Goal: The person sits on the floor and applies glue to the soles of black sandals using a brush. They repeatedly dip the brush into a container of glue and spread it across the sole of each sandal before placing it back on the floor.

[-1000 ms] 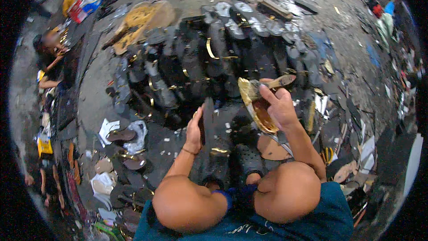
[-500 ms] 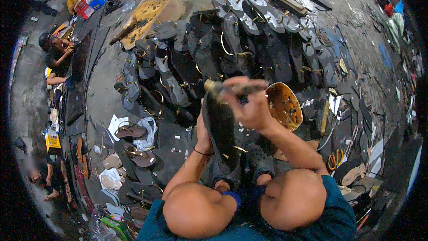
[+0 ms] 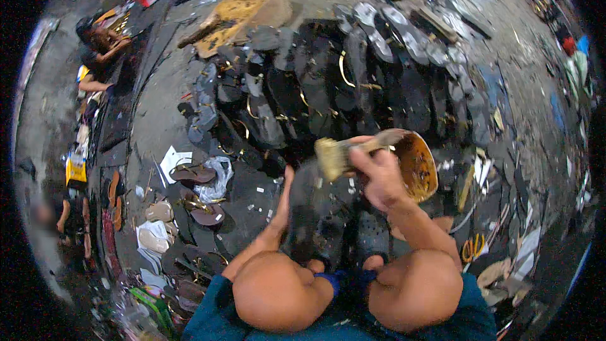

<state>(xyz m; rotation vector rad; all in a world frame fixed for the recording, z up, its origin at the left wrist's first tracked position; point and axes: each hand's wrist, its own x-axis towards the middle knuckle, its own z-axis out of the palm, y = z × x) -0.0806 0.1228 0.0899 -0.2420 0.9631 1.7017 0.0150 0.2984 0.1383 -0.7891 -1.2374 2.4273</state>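
Brush [image 3: 334, 156], stubby, pale bristles caked yellow, hovers over the top end of the dark sole [image 3: 309, 211]. Right hand [image 3: 379, 173] is clenched round the brush handle, fingers fully wrapped. Left hand [image 3: 284, 199] clasps the sole's left edge, holding it upright between the knees. Glue bowl [image 3: 418, 165], amber inside, sits just right of the brush, behind the right hand.

Your one view comes from the left head camera, looking steeply down past your knees [image 3: 278, 290] to the floor [image 3: 158, 113]. Your hands sit close under the lens near centre, and the fisheye bends the rows of dark soles [image 3: 353, 82] toward the black rim.
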